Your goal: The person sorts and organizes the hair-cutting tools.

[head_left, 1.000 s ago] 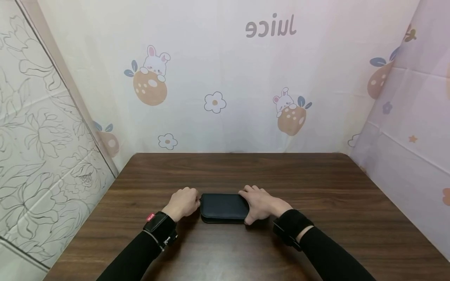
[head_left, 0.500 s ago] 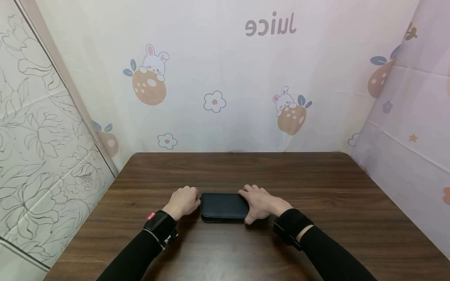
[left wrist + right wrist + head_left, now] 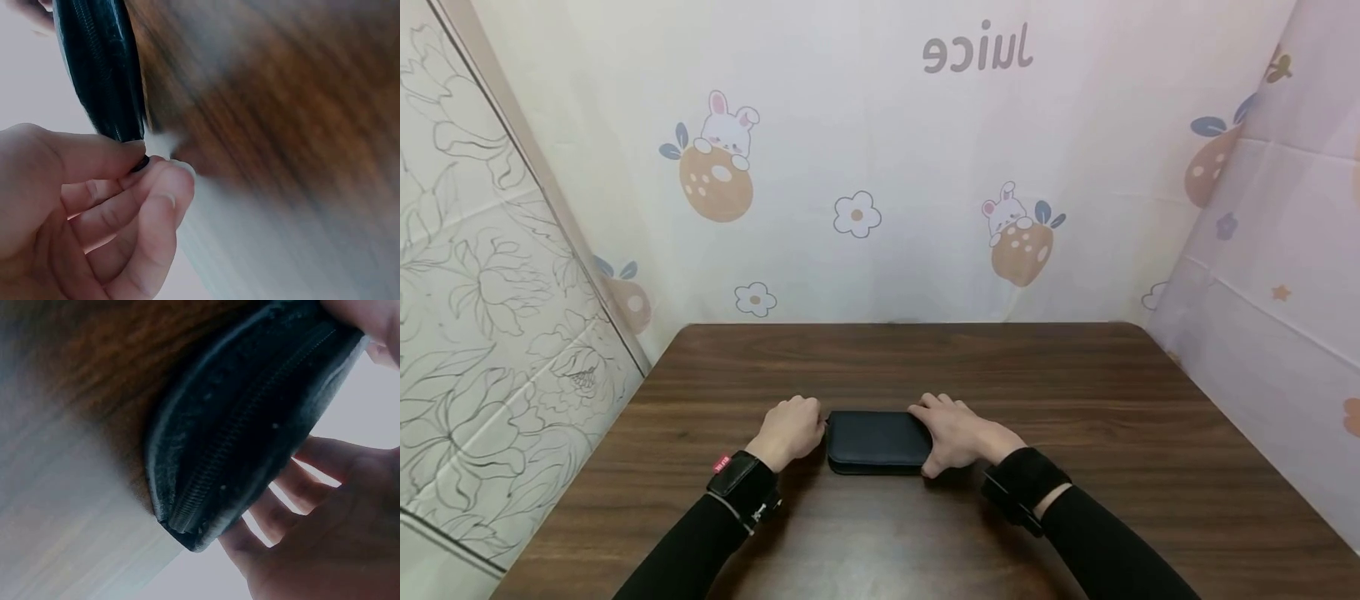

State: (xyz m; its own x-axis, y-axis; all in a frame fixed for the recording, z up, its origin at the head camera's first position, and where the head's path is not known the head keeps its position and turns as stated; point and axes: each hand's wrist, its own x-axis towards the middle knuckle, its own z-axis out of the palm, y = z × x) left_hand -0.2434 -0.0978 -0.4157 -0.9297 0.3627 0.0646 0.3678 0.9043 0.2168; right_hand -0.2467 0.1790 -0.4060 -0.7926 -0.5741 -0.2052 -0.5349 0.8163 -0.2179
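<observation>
A black zip wallet [image 3: 878, 440] lies flat on the wooden table, its long side running left to right. At its left end my left hand [image 3: 789, 430] pinches a small black tab, seemingly the zipper pull [image 3: 141, 164], between thumb and fingers. My right hand [image 3: 957, 435] grips the other end, with the thumb at the near edge and fingers at the far edge. In the right wrist view the zipper [image 3: 215, 459] runs along the wallet's side with its teeth closed. Most of the tab is hidden by the left fingertips.
Dark brown wood covers the table [image 3: 895, 358]. A printed curtain [image 3: 857, 125] with rabbits and fruit hangs behind it, and a floral-patterned panel [image 3: 497, 292] stands on the left. Both wrists wear black bands [image 3: 745, 487].
The head view has tilted slightly, so the scene sits a little higher. Both hands and the wallet keep their places on the table.
</observation>
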